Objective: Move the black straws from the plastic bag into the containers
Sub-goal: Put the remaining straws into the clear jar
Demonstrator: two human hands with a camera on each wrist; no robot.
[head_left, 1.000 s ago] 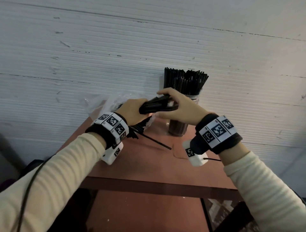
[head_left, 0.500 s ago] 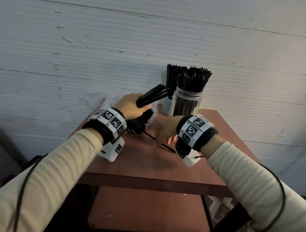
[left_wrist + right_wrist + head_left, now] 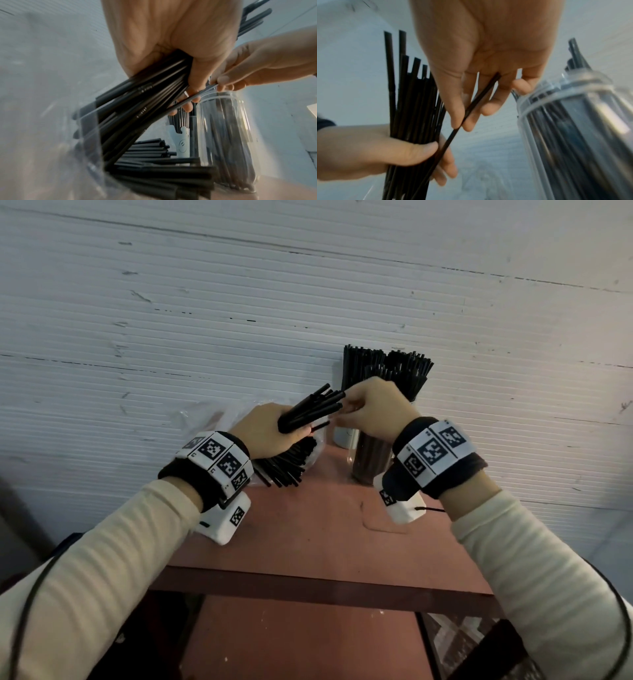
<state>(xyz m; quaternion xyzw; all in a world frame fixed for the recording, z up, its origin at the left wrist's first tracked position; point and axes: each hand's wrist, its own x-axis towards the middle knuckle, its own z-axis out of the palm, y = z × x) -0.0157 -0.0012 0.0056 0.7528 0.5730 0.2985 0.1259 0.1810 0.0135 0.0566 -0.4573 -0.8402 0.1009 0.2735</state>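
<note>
My left hand (image 3: 274, 431) grips a bundle of black straws (image 3: 310, 409) above the table, their free ends pointing up and right. My right hand (image 3: 347, 405) pinches a single black straw (image 3: 445, 144) between thumb and forefinger, right beside the bundle (image 3: 412, 97). Under the left hand lies the clear plastic bag (image 3: 212, 419) with more straws (image 3: 287, 465) spilling from its mouth. A clear jar (image 3: 371, 463) packed with upright straws stands behind my right hand. A white container (image 3: 342, 436), also holding straws, stands just left of it against the wall.
The small red-brown table (image 3: 308, 529) stands against a white ribbed wall (image 3: 239, 320). Its front edge (image 3: 308, 587) is near me, with a lower shelf beneath. Cables run along both sleeves.
My right hand, down at a loose straw on the table half a second ago, has risen holding one straw up to the bundle. The loose straw is gone from the table.
</note>
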